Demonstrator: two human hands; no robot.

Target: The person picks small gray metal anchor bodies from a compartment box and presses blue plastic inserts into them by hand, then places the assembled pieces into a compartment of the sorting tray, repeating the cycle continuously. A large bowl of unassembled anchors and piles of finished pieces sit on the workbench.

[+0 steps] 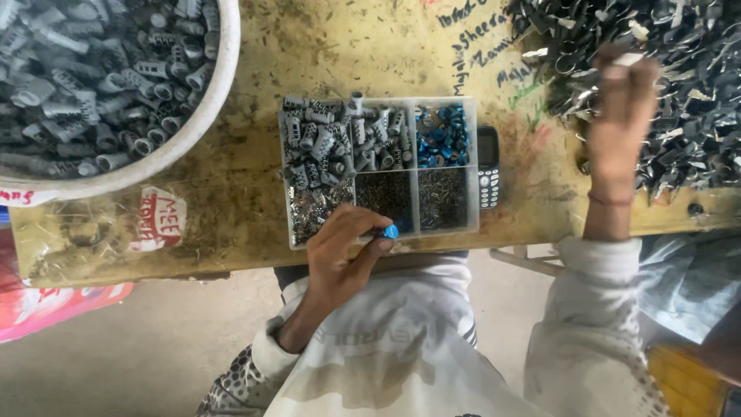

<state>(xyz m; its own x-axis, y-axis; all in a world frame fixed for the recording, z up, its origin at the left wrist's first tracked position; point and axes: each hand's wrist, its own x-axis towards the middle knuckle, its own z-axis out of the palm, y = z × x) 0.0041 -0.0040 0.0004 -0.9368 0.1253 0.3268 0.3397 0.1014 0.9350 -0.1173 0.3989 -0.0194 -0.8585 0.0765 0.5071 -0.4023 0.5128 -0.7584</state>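
Head view, looking straight down on a worn wooden bench (231, 208).

Left hand (343, 251): resting at the near rim of a clear divided tray (472, 166). Thumb and fingers closed together, pinching a small blue piece (390, 231). Piece held just over the tray's near edge, clear of the compartments, probably for a short path back to the stock.

Right hand (621, 116): stretched well away to the far right, fingers bunched over a heap of dark metal strips (695, 77). Cannot tell whether anything is gripped there; a pale spot at the fingertips, too small to identify.

Tray layout, by compartment:
- Far left: grey ribbed plastic plugs (324, 143), heaped above the wall.
- Far right: more blue pieces (441, 135), matching the one pinched.
- Near row: fine dark metal parts (386, 197), with shinier bits at the left end.

Likely sorted this way to keep each kind separate and within one short reach of the left hand. Tray set square in front of the body, between the two bulk supplies.

Surroundings: a white tub (216, 100) at far left, filled with the same grey plugs; a small keypad phone (488, 166) lying touching the tray's right wall, out of the working path.
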